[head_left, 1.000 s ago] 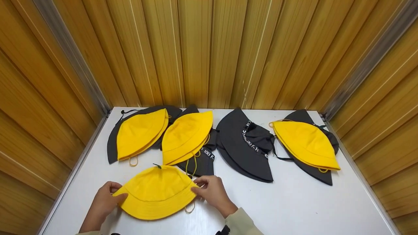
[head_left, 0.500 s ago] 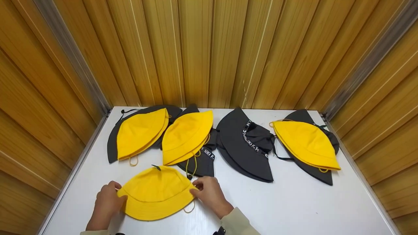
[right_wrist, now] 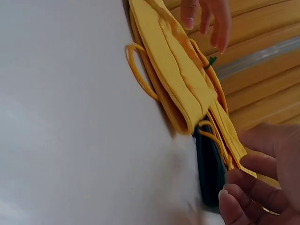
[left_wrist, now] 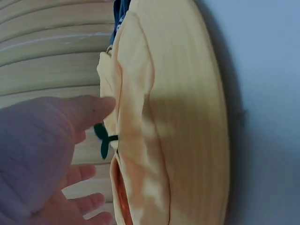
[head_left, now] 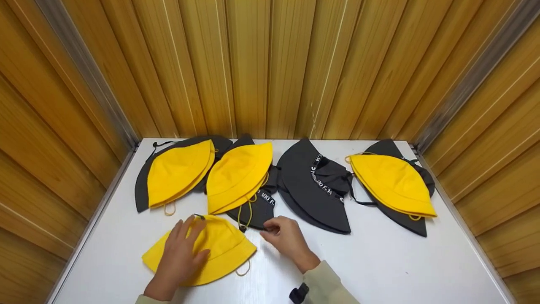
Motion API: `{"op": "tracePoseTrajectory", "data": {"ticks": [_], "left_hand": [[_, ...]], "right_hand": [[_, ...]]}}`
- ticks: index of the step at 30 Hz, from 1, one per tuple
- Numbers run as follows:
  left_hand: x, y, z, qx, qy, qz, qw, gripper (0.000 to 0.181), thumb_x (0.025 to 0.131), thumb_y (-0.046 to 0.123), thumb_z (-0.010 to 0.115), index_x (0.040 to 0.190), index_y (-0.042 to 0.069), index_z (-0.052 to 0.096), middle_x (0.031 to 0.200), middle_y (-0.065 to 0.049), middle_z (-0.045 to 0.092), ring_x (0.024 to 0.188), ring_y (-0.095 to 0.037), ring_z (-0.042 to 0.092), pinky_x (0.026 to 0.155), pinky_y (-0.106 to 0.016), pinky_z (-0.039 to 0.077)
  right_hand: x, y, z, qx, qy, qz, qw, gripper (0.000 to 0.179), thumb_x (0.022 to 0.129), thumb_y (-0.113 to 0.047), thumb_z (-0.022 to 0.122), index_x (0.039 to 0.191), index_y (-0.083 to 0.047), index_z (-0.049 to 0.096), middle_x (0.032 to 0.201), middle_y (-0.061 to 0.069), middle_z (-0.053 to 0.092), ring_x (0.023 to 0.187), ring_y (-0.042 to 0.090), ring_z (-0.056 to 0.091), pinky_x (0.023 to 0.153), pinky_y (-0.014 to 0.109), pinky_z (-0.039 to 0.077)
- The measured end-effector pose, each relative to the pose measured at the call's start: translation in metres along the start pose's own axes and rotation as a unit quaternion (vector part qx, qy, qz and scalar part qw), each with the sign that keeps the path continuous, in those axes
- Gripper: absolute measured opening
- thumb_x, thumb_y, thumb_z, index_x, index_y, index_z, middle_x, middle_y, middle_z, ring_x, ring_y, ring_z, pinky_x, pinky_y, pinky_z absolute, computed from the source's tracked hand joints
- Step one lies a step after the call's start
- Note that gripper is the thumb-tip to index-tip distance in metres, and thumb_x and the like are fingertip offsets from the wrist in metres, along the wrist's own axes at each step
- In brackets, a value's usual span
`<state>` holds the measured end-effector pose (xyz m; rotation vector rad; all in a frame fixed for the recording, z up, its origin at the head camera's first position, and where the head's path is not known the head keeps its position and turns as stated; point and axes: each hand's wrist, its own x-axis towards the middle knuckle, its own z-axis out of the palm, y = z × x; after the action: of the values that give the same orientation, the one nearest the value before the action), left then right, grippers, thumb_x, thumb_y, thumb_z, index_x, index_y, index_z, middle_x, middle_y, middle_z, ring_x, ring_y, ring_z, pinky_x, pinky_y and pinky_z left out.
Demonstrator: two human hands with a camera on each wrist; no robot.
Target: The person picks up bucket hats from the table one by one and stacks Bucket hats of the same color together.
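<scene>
A folded yellow bucket hat [head_left: 230, 249] lies at the front left of the white table, a green sprout [left_wrist: 105, 139] at its crown. Over it is my left hand [head_left: 179, 253], fingers spread; whether they touch the cloth I cannot tell. My right hand [head_left: 289, 240] is right of this hat, beside the lower edge of a black bucket hat [head_left: 259, 213]. Its fingers bend loosely, and nothing shows between them in the right wrist view. Another yellow hat [head_left: 238, 179] covers part of that black hat, its cord and black toggle [head_left: 242, 228] hanging down.
Along the back lie a yellow hat [head_left: 179, 173] over a black one at left, a black hat with a lettered band [head_left: 303, 185], and a yellow hat [head_left: 392, 183] over black at right. Wood-patterned walls [head_left: 253, 63] enclose the white table [head_left: 379, 270].
Both hands have let go of the front yellow hat's brim. My left hand has moved right, over the crown; my right hand has shifted right, away from the brim. The hat lies nearly where it was.
</scene>
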<state>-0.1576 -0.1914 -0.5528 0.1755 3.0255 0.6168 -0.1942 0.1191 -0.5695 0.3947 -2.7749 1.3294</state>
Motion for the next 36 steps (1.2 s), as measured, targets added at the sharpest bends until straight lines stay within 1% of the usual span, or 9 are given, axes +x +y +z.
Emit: {"op": "tracePoseTrajectory", "data": {"ticks": [2, 4, 11, 14, 19, 23, 27, 30, 36], "left_hand": [[0.000, 0.002, 0.009, 0.013, -0.012, 0.018, 0.9997, 0.085, 0.086, 0.047, 0.080, 0.158, 0.026, 0.039, 0.169, -0.015, 0.024, 0.152, -0.050, 0.021, 0.120, -0.072, 0.020], [0.002, 0.002, 0.016, 0.019, -0.032, 0.020, 0.9991, 0.089, 0.085, 0.056, 0.077, 0.159, 0.028, 0.038, 0.171, -0.014, 0.018, 0.154, -0.051, 0.016, 0.120, -0.074, 0.015], [0.007, -0.006, 0.028, 0.005, -0.103, -0.021, 0.9944, 0.089, 0.084, 0.068, 0.071, 0.156, 0.022, 0.045, 0.172, -0.017, 0.012, 0.156, -0.051, 0.005, 0.118, -0.078, 0.006], [0.009, -0.005, 0.029, -0.003, -0.124, -0.039, 0.9915, 0.092, 0.081, 0.070, 0.071, 0.155, 0.020, 0.047, 0.172, -0.018, 0.011, 0.156, -0.052, 0.002, 0.119, -0.077, 0.003], [0.009, -0.004, 0.026, -0.006, -0.138, -0.051, 0.9890, 0.093, 0.081, 0.069, 0.073, 0.155, 0.019, 0.046, 0.172, -0.020, 0.011, 0.155, -0.053, 0.002, 0.119, -0.077, 0.001], [0.010, -0.003, 0.025, -0.007, -0.141, -0.052, 0.9885, 0.093, 0.080, 0.068, 0.074, 0.155, 0.019, 0.046, 0.171, -0.021, 0.011, 0.155, -0.054, 0.002, 0.118, -0.078, 0.001], [0.014, -0.002, 0.023, -0.014, -0.149, -0.056, 0.9872, 0.093, 0.080, 0.067, 0.075, 0.155, 0.019, 0.047, 0.172, -0.021, 0.010, 0.155, -0.054, 0.002, 0.118, -0.077, 0.000], [0.016, -0.001, 0.022, -0.019, -0.150, -0.054, 0.9871, 0.093, 0.080, 0.065, 0.076, 0.154, 0.019, 0.047, 0.172, -0.021, 0.009, 0.154, -0.054, 0.002, 0.118, -0.077, 0.000], [0.017, 0.001, 0.024, -0.027, -0.146, -0.048, 0.9878, 0.092, 0.079, 0.065, 0.077, 0.154, 0.019, 0.048, 0.172, -0.021, 0.011, 0.155, -0.054, 0.003, 0.118, -0.077, 0.000]], "right_hand": [[0.003, 0.009, -0.016, -0.010, 0.021, -0.008, 0.9997, 0.020, 0.088, -0.020, 0.081, 0.102, -0.006, 0.078, 0.095, 0.006, 0.074, 0.084, 0.019, 0.068, 0.073, 0.025, 0.057], [0.006, 0.019, -0.034, -0.020, 0.047, -0.011, 0.9986, 0.019, 0.088, -0.019, 0.082, 0.101, -0.006, 0.078, 0.094, 0.007, 0.073, 0.084, 0.022, 0.069, 0.072, 0.026, 0.058], [0.019, 0.058, -0.116, -0.074, 0.103, 0.017, 0.9917, 0.021, 0.087, -0.018, 0.083, 0.104, -0.007, 0.078, 0.100, 0.006, 0.073, 0.090, 0.020, 0.070, 0.081, 0.034, 0.060], [0.022, 0.077, -0.156, -0.115, 0.110, 0.037, 0.9865, 0.025, 0.089, -0.018, 0.081, 0.110, -0.005, 0.077, 0.107, 0.012, 0.073, 0.097, 0.028, 0.069, 0.087, 0.043, 0.058], [0.024, 0.108, -0.222, -0.162, 0.100, 0.109, 0.9755, 0.038, 0.094, -0.024, 0.074, 0.124, 0.000, 0.069, 0.128, 0.025, 0.066, 0.121, 0.044, 0.059, 0.105, 0.059, 0.049], [0.023, 0.131, -0.264, -0.163, 0.087, 0.211, 0.9600, 0.055, 0.096, -0.037, 0.071, 0.136, -0.001, 0.060, 0.148, 0.030, 0.050, 0.137, 0.049, 0.044, 0.116, 0.065, 0.036], [0.016, 0.159, -0.293, -0.158, 0.083, 0.284, 0.9420, 0.071, 0.095, -0.049, 0.070, 0.145, -0.002, 0.051, 0.157, 0.032, 0.035, 0.141, 0.053, 0.034, 0.118, 0.067, 0.030], [0.005, 0.179, -0.305, -0.155, 0.089, 0.319, 0.9310, 0.082, 0.094, -0.053, 0.069, 0.151, -0.001, 0.043, 0.158, 0.034, 0.032, 0.135, 0.052, 0.038, 0.118, 0.064, 0.033], [-0.015, 0.199, -0.317, -0.123, 0.085, 0.391, 0.9080, 0.107, 0.090, -0.066, 0.064, 0.161, 0.000, 0.019, 0.157, 0.035, 0.030, 0.123, 0.048, 0.046, 0.116, 0.060, 0.040]]}}
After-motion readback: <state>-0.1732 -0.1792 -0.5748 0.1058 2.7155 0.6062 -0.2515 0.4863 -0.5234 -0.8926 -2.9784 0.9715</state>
